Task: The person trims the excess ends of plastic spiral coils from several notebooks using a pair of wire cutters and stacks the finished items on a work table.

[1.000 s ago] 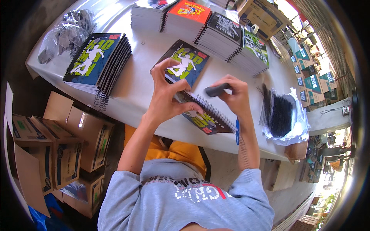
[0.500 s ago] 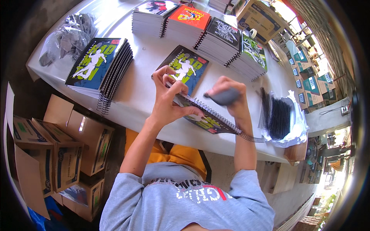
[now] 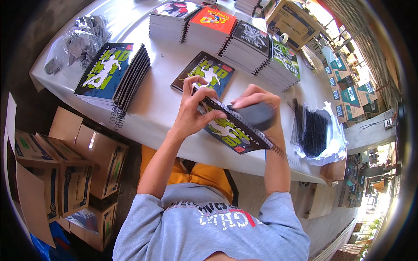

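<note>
Over the near table edge, my left hand [image 3: 196, 106] grips a dark-covered notebook [image 3: 226, 130] with green lettering and a white figure, spine upward. A black spiral binding coil [image 3: 278, 152] runs along its spine, with a loose end trailing past the right corner. My right hand [image 3: 262, 101] is closed around a dark grey, rounded pad-like piece [image 3: 257, 116], held against the coil; motion blurs it slightly. Just beyond my left hand, another notebook [image 3: 212, 71] of the same design lies flat on the table.
A stack of coil-bound notebooks [image 3: 106, 74] stands at left, beside a clear plastic bag [image 3: 76, 45] of grey pieces. More notebook stacks [image 3: 211, 26] line the back. Black coils [image 3: 311, 132] lie in white wrapping at right. Cardboard boxes [image 3: 72, 174] stand lower left.
The held notebook has tilted so that more of its cover shows. My right hand and the grey piece have shifted slightly, with the piece now closer along the coil.
</note>
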The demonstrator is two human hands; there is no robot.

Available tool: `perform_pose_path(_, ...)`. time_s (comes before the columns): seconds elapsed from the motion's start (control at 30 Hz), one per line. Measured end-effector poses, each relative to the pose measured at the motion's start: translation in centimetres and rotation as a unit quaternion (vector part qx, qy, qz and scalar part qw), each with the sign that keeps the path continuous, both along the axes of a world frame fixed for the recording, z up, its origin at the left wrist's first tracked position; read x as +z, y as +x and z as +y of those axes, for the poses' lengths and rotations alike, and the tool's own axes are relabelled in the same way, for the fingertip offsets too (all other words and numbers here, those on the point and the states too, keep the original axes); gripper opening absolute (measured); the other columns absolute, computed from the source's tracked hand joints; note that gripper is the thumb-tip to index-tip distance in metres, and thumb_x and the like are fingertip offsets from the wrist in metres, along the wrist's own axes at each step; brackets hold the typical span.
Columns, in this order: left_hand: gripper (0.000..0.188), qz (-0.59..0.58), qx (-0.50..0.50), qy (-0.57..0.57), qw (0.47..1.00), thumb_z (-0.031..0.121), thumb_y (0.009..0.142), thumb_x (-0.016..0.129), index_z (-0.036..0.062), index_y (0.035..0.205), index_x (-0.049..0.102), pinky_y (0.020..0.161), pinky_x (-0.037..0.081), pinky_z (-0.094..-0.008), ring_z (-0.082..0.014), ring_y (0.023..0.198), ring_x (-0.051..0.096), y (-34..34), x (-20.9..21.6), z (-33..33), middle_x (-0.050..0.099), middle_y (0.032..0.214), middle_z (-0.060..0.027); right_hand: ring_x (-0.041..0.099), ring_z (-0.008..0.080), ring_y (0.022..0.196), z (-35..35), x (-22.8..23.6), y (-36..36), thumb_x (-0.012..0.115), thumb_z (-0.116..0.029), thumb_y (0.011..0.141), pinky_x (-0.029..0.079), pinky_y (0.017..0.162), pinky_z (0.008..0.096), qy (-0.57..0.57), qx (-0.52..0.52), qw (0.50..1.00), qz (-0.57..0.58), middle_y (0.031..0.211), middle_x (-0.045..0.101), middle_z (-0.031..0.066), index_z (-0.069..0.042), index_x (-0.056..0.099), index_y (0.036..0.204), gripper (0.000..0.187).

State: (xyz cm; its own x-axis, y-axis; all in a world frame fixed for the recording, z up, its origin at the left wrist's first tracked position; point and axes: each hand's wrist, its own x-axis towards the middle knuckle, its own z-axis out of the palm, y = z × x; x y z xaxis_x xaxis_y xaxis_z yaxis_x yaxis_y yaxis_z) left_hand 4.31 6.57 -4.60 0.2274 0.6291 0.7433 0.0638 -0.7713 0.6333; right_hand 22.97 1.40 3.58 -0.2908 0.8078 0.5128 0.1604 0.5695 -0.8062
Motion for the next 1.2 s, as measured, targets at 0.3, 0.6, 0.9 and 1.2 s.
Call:
perform_pose_path(0.3,0.077,-0.106,-0.073,-0.071,0.989,0.031,0.051,0.088,0.0066,0.103,0.037,0.086,0.039,-0.0383,-0.0256,0.098,0.042,0.6,-0.9,0.9,0.04,0.1,-0.011,0.059,0.0148,0.07,2.1,-1.1,-0.5,0.064,0.008,0.063,0.046,0.063,0.0268,-0.049,-0.045,0.997,-0.032,0.077,0.063,0.0068,0.001,0.068,0.084,0.022)
perform_pose_path(0.6,0.08,-0.102,-0.107,-0.095,0.984,0.028,0.052,0.089,0.0081,0.101,0.028,0.085,0.039,-0.0358,-0.0217,0.091,0.042,0.3,-1.4,0.8,0.038,0.095,-0.0086,0.059,0.015,0.077,3.0,-1.2,-0.7,0.064,0.009,0.065,0.046,0.068,0.0261,-0.079,-0.04,0.993,-0.077,0.081,0.063,0.0079,-0.002,0.069,0.086,0.023)
perform_pose_path(0.9,0.087,-0.077,-0.128,-0.142,0.979,0.032,0.05,0.09,0.008,0.099,0.023,0.085,0.038,-0.0321,-0.0185,0.09,0.039,0.3,-1.1,0.9,0.034,0.094,-0.0063,0.061,0.0184,0.074,2.3,-0.3,-2.7,0.065,0.004,0.066,0.047,0.067,0.0281,-0.038,0.001,0.999,-0.007,0.08,0.064,0.0074,-0.004,0.069,0.083,0.019)
perform_pose_path(1.2,0.052,-0.134,-0.107,-0.149,0.974,0.018,0.068,0.08,0.0027,0.101,0.042,0.08,0.039,-0.026,-0.0148,0.088,0.045,0.6,-0.8,0.4,0.046,0.096,-0.0055,0.052,0.0287,0.108,2.3,-7.5,10.2,0.069,-0.017,0.071,0.042,0.091,0.0409,0.009,-0.458,0.724,-0.516,0.114,0.059,0.0085,-0.013,0.058,0.118,0.049)
